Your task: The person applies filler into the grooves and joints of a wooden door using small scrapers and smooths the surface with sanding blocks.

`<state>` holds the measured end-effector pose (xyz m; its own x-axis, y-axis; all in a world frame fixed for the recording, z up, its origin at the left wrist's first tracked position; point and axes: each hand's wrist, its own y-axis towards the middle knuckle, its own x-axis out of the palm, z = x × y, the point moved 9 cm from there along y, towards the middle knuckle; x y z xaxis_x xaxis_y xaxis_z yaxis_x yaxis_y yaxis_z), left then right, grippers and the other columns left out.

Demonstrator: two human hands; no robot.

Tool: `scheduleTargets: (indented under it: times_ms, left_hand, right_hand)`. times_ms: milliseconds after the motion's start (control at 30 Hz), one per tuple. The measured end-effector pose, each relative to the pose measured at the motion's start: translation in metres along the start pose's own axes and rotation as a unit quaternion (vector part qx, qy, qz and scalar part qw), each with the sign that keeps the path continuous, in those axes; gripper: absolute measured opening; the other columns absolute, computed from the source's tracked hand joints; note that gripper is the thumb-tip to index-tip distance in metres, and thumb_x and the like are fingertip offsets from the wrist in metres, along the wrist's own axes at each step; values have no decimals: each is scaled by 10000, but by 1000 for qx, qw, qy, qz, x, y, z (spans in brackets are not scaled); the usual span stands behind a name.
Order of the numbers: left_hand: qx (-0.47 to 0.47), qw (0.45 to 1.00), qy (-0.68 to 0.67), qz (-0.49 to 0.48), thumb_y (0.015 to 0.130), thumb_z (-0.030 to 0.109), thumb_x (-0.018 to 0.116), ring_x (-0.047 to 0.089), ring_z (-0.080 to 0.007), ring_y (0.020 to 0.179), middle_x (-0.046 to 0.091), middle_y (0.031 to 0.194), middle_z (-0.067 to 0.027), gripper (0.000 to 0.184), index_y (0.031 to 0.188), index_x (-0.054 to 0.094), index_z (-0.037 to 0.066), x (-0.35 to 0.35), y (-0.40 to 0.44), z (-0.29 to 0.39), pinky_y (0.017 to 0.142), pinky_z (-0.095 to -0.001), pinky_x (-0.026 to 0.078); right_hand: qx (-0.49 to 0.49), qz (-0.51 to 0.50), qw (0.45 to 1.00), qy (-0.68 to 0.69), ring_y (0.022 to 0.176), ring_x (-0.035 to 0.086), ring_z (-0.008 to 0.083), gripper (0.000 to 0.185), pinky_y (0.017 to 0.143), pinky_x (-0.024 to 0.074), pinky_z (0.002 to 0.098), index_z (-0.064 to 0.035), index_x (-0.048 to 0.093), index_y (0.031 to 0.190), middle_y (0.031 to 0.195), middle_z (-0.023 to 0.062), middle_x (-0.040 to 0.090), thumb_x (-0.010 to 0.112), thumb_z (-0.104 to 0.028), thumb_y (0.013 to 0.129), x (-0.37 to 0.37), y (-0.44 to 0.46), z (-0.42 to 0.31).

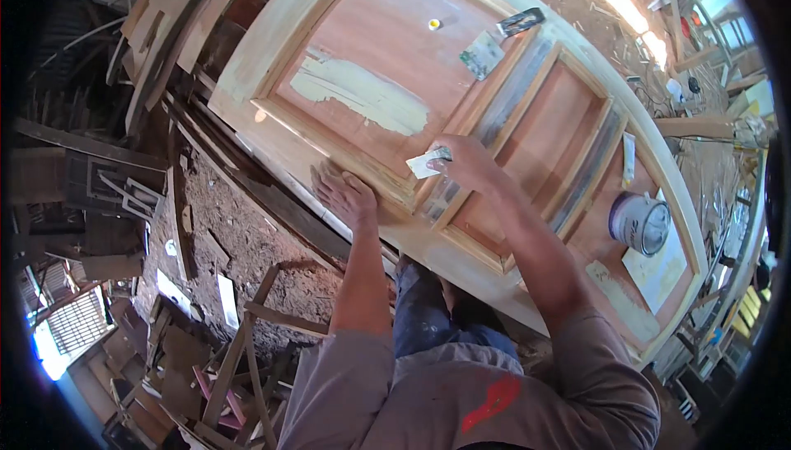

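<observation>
A large wooden panelled door [235, 91] lies flat before me. My left hand [344, 196] rests on its near frame, fingers spread and flat, holding nothing. My right hand [466, 161] is closed around a small putty scraper [425, 164], whose pale, smeared blade points left over the moulding corner. Most of the scraper's grip is hidden in my fingers. Beyond it, a wide cream patch of filler [362, 94] covers part of the reddish upper panel. A filler-stained flat scraper [482, 55] lies farther up near a dark-handled tool [521, 21]. Between the panels run framed strips.
A tin can [639, 223] stands on the right panel beside a pale sheet [659, 273] and another filler patch [622, 302]. A small yellow cap [434, 25] sits on the upper panel. Scrap boards [247, 359] clutter the ground at left.
</observation>
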<state>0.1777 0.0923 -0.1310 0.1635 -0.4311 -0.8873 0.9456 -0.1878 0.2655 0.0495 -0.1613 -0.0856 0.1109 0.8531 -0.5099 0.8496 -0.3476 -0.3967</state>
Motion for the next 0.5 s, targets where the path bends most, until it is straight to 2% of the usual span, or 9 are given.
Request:
scheduleTargets:
  times_ms: [167,233,333,500]
  left_hand:
    - [4,1000,-16,-2,1069,340,384,426,-454,1443,454,1545,-284,572,1509,449,-20,6,4,-4,1213,-608,290]
    - [8,1000,-17,-3,1081,373,367,432,-457,1440,462,1538,-285,586,1511,448,-18,7,7,-1,1216,-603,290]
    - [-1,1000,-23,-7,1033,327,441,419,-423,1464,452,1563,-269,591,1495,476,-40,8,8,-3,1219,-568,292]
    - [1,1000,-19,-7,1036,322,430,429,-425,1456,461,1552,-273,583,1493,481,-37,10,9,-4,1213,-575,301]
  right_hand:
    - [-26,-64,994,-83,1012,722,391,231,869,551,485,-101,740,1099,1020,186,759,772,-146,874,28,28,10]
    - [-33,-71,993,-83,996,726,392,224,870,549,475,-80,746,1087,1005,191,757,771,-118,868,30,36,9]
    - [-27,-91,991,-95,991,723,400,217,870,547,474,-72,747,1085,1002,193,754,764,-105,871,32,40,2]
    - [-58,-116,985,-116,991,719,406,206,864,546,484,-68,738,1084,1007,195,751,754,-109,883,40,49,-1]
